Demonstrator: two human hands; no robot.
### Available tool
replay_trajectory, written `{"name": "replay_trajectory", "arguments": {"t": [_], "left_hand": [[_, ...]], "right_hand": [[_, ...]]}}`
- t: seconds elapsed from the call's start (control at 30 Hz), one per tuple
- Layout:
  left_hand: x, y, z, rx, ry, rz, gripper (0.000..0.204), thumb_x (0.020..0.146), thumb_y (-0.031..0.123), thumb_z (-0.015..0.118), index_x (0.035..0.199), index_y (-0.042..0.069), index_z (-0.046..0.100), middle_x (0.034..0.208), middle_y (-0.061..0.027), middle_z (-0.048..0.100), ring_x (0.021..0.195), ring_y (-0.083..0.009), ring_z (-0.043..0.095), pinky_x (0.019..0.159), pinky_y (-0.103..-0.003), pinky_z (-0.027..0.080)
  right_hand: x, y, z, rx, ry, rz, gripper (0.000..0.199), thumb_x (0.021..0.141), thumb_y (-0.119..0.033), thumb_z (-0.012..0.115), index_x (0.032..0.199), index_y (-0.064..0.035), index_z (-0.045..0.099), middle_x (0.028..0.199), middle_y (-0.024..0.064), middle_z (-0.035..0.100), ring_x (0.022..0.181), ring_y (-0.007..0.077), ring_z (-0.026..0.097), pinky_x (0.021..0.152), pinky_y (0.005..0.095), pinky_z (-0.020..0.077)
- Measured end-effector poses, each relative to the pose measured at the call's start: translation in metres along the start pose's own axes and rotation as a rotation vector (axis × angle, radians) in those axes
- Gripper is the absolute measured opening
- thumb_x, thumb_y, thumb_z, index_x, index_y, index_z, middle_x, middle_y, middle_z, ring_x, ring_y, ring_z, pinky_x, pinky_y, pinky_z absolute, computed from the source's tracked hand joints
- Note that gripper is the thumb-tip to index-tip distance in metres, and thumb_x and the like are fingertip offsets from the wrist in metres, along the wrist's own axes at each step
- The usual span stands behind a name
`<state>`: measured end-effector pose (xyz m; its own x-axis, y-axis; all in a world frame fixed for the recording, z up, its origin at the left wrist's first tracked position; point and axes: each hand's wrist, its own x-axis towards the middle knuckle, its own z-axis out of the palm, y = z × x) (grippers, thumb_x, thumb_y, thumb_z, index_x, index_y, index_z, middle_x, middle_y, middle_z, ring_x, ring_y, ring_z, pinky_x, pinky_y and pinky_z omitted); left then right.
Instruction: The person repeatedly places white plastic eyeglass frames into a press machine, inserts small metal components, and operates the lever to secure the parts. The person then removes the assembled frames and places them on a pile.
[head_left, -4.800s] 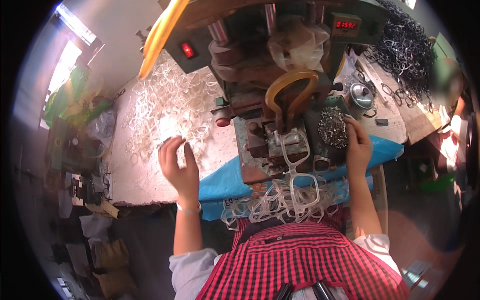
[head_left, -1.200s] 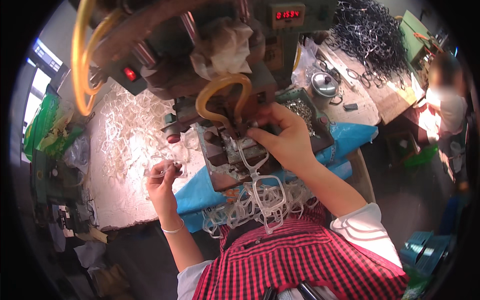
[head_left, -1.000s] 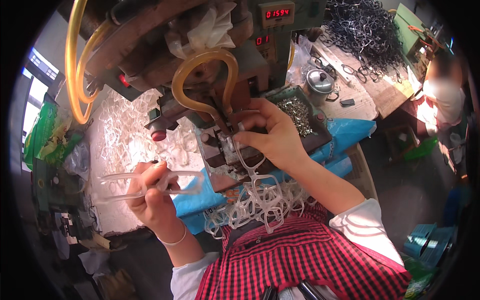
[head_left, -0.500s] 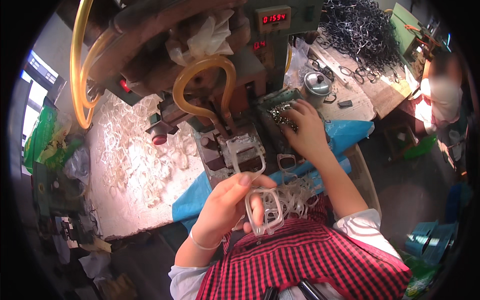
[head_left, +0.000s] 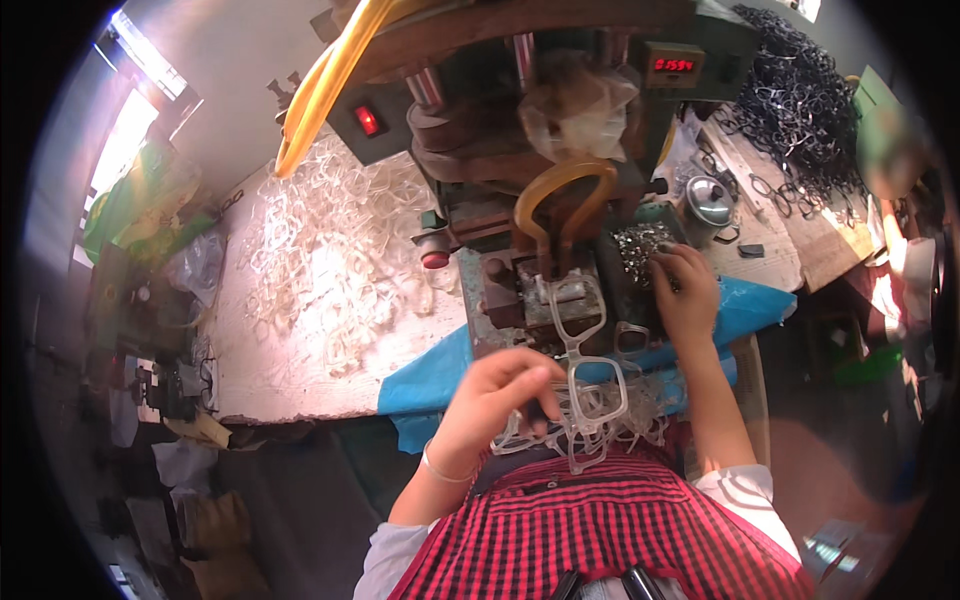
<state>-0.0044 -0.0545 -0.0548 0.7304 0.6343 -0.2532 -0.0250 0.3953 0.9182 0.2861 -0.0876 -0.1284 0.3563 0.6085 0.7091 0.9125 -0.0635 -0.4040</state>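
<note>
A clear eyeglass frame [head_left: 600,388] stretches from the machine's metal fixture [head_left: 553,300] toward me, one rim over the fixture and the other sticking out in front. Beside that nearer rim is my left hand [head_left: 500,400], its fingers apart and slightly blurred; it does not appear to grip the frame. My right hand [head_left: 690,300] is at the near right edge of a dark tray of small shiny metal parts [head_left: 643,248]. Its fingers are curled together, and whatever they pinch is too small to make out. More clear frames [head_left: 640,408] lie heaped before my apron.
Many clear frames [head_left: 340,260] cover the white table at left. The machine carries a yellow hose loop [head_left: 565,185], a red button [head_left: 435,260] and a lit display [head_left: 673,66]. Right of the tray stand a lidded metal pot [head_left: 710,200] and a pile of black frames [head_left: 800,110].
The view has shifted, moving the scene rightward. My left hand has loosened from the clear eyeglass frame. My right hand has drawn back from the tray's middle to its edge, fingers now curled.
</note>
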Motion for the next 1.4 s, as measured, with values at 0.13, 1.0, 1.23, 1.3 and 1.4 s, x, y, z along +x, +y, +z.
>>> {"name": "replay_trajectory", "arguments": {"t": [0.13, 1.0, 1.23, 1.3, 1.4], "left_hand": [[0.019, 0.003, -0.058, 0.636, 0.906, 0.655, 0.007, 0.092, 0.003, 0.065, 0.097, -0.001, 0.066, 0.083, -0.0049, 0.066, 0.075, -0.0113, 0.06, 0.07, -0.025, 0.047], [0.025, -0.001, -0.117, 0.106, 0.756, 0.68, 0.019, 0.101, 0.015, 0.055, 0.114, 0.002, 0.058, 0.088, -0.0034, 0.06, 0.072, -0.0111, 0.057, 0.064, -0.024, 0.046], [0.034, -0.026, -0.106, 0.077, 0.74, 0.631, 0.013, 0.099, 0.01, 0.057, 0.109, 0.003, 0.053, 0.097, -0.0091, 0.063, 0.085, -0.0194, 0.065, 0.079, -0.032, 0.056], [0.03, -0.033, -0.103, 0.063, 0.798, 0.635, 0.011, 0.099, 0.007, 0.057, 0.107, 0.002, 0.052, 0.096, -0.0093, 0.063, 0.083, -0.0183, 0.065, 0.077, -0.03, 0.055], [0.024, -0.011, -0.077, 0.057, 0.699, 0.859, 0.009, 0.099, 0.008, 0.056, 0.107, 0.004, 0.054, 0.099, -0.0106, 0.064, 0.089, -0.0211, 0.065, 0.082, -0.034, 0.055]], "right_hand": [[-0.008, -0.006, -0.024, 0.216, -0.037, 0.321, 0.009, 0.081, -0.006, 0.071, 0.089, -0.003, 0.07, 0.086, 0.01, 0.067, 0.079, 0.0256, 0.064, 0.073, 0.0343, 0.0495], [0.029, -0.07, -0.059, 0.718, -0.303, 0.299, 0.014, 0.08, 0.001, 0.07, 0.093, -0.003, 0.072, 0.091, 0.0072, 0.069, 0.087, 0.0166, 0.066, 0.079, 0.0301, 0.0508], [0.057, -0.108, -0.006, 0.999, -0.375, 0.394, 0.051, 0.075, -0.003, 0.072, 0.122, -0.0019, 0.053, 0.085, 0.0055, 0.065, 0.087, 0.0148, 0.065, 0.082, 0.029, 0.0497], [0.048, -0.11, -0.004, 1.095, -0.324, 0.468, 0.051, 0.075, -0.003, 0.071, 0.122, -0.0004, 0.052, 0.084, 0.0052, 0.064, 0.086, 0.0138, 0.064, 0.081, 0.0288, 0.0495], [0.047, -0.112, -0.01, 0.984, -0.351, 0.455, 0.058, 0.074, -0.002, 0.072, 0.128, 0.0002, 0.051, 0.086, 0.0051, 0.065, 0.084, 0.0121, 0.063, 0.08, 0.0278, 0.0495]]}}
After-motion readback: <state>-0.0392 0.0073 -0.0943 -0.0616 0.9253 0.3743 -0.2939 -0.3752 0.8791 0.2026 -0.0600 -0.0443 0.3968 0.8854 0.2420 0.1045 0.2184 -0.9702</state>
